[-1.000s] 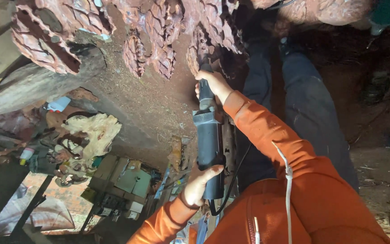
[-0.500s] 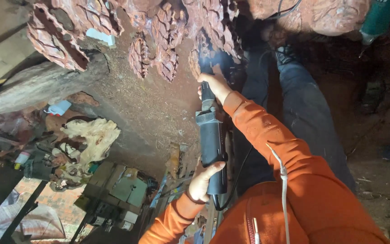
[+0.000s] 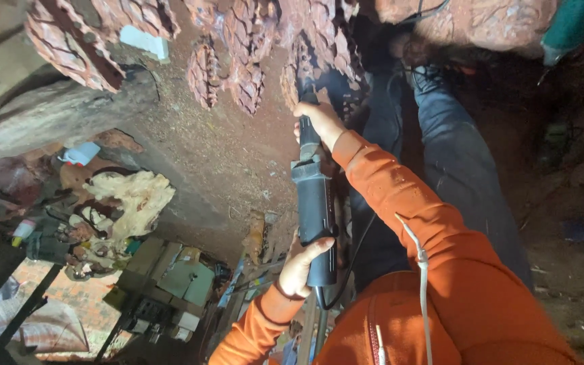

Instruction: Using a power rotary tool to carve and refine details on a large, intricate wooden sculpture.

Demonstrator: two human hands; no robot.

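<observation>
Closest to my camera, at the bottom of the view, I see the orange sleeves and hood with a white drawstring [image 3: 419, 260] hanging across the chest. Just above that, my left hand [image 3: 300, 267] curls its fingers [image 3: 320, 247] tightly around the rear of a long dark power tool [image 3: 315, 196], near where its black cable [image 3: 346, 277] leaves the body. The tool runs straight away from me. Further up its length, my right hand [image 3: 322, 122] is closed firmly over the narrow front neck of the tool, knuckles facing me, so both hands have a full grasp on it. The tool's tip is hidden behind that hand, pressed in among the reddish carved wood [image 3: 238, 64], whose surface is cut into scale-like, pinecone-shaped forms. I cannot tell what bit is fitted. Beside the tool, to the right, I see my legs in dark blue jeans [image 3: 461, 162] stretching away over dusty ground. Off to the left, farther out, lie a pale gnarled root piece [image 3: 133, 196], some green boxes [image 3: 184, 277] and a white plastic bottle [image 3: 79, 154].
</observation>
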